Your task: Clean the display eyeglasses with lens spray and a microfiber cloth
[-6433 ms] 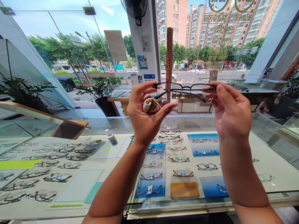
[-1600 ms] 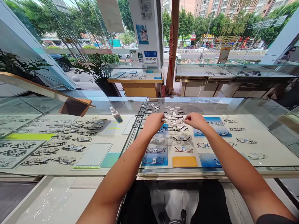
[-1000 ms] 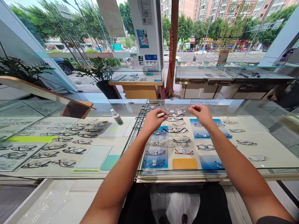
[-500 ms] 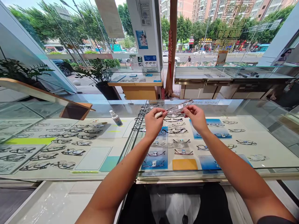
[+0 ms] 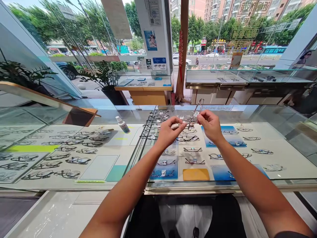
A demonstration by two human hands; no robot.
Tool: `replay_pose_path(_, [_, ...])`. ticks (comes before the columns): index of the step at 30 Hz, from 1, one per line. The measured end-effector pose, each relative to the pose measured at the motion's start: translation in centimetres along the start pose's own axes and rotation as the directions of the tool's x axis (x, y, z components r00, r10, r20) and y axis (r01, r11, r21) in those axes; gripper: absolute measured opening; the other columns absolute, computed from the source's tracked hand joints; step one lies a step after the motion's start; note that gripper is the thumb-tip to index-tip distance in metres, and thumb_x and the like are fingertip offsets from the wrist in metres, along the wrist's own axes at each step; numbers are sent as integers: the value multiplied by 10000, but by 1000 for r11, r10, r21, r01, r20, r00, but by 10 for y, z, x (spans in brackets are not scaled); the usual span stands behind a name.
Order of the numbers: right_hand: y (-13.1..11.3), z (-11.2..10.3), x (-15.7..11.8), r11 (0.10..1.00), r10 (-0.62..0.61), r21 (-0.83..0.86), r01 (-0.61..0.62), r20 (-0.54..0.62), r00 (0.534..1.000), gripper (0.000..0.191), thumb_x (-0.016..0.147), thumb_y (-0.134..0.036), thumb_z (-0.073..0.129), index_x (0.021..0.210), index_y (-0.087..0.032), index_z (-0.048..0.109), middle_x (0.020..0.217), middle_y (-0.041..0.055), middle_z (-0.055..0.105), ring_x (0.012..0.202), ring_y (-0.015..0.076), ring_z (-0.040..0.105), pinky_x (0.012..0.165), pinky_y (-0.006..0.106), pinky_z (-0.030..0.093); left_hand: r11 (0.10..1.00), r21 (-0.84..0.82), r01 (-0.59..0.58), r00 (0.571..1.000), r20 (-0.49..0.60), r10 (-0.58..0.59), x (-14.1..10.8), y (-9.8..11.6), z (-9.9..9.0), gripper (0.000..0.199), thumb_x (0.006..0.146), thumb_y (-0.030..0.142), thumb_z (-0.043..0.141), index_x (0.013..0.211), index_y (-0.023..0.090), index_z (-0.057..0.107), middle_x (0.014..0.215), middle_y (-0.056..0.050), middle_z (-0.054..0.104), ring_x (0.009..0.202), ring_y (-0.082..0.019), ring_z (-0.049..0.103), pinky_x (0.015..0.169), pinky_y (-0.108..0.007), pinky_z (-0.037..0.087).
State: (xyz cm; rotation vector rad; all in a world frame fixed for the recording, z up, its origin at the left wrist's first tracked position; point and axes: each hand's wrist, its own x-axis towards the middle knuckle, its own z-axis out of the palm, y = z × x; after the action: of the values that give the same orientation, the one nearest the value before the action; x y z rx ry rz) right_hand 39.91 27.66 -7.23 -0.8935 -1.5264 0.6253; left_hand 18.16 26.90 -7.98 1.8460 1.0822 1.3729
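My right hand point(image 5: 211, 126) pinches a pair of glasses point(image 5: 199, 105) with a thin frame, held tilted steeply above the glass counter. A small pale tag or sticker shows on the glasses beside my thumb. My left hand point(image 5: 168, 134) is closed around a small cream-coloured thing point(image 5: 174, 126), mostly hidden by the fingers; its exact kind does not show. The left fingertips are close to the lower end of the glasses, and I cannot tell whether they touch. Beneath both hands, rows of glasses point(image 5: 192, 149) lie inside the display counter point(image 5: 292, 158).
A small white bottle point(image 5: 123, 125) stands on the counter to the left. An orange-yellow case point(image 5: 195, 174) lies near the front edge among blue cards point(image 5: 224, 172). At far left a wood-framed mirror or stand point(image 5: 49, 99) leans over the glass. Further glass cabinets point(image 5: 143, 88) stand by the windows.
The glasses have turned from nearly level to steeply upright in my right hand. My left hand has moved right and slightly down, its fingertips now lower along the frame.
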Motion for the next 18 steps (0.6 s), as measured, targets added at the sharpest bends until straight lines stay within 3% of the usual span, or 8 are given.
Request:
replay_pose_path(2, [-3, -2, -1, 998, -22, -50, 27, 105, 994, 357, 1000, -554, 654, 841, -239, 603, 771, -6, 606, 747, 170, 570, 756, 337, 476, 999, -30, 21, 999, -27, -22, 3, 3, -5, 331, 918, 527, 778, 917, 199, 731, 718, 6, 639, 606, -118, 510, 565, -248, 391])
replay_pose_path(5, [-7, -1, -4, 995, -26, -90, 52, 272, 962, 351, 1038, -555, 614, 894, -235, 624, 802, 6, 625, 774, 179, 579, 764, 335, 472, 997, -69, 16, 1000, 15, -15, 6, 5, -8, 325, 902, 507, 791, 1003, 199, 795, 892, -46, 743, 688, -135, 594, 596, -253, 436])
replay_pose_path(7, [-8, 1, -6, 993, -30, -101, 68, 336, 941, 348, 1058, -551, 593, 922, -232, 633, 824, 12, 642, 785, 181, 584, 770, 334, 468, 990, -127, 63, 996, 68, -55, 6, 4, -6, 371, 865, 543, 821, 984, 192, 799, 824, -43, 729, 616, -126, 568, 544, -256, 416])
replay_pose_path(11, [-8, 3, -6, 993, -36, -91, 73, 358, 933, 365, 1068, -566, 575, 926, -235, 634, 825, 15, 644, 771, 181, 574, 760, 332, 462, 948, -253, 195, 972, 178, -153, 4, -3, 1, 451, 838, 628, 840, 946, 200, 748, 516, 56, 504, 411, -87, 388, 431, -247, 297])
replay_pose_path(18, [-8, 1, -5, 987, -54, -129, 99, 315, 948, 336, 1071, -536, 574, 944, -234, 652, 820, 19, 657, 765, 184, 578, 745, 328, 451, 919, -350, 184, 972, 206, -116, 7, -12, 1, 443, 870, 618, 824, 940, 197, 706, 539, 75, 483, 432, -72, 381, 449, -224, 289])
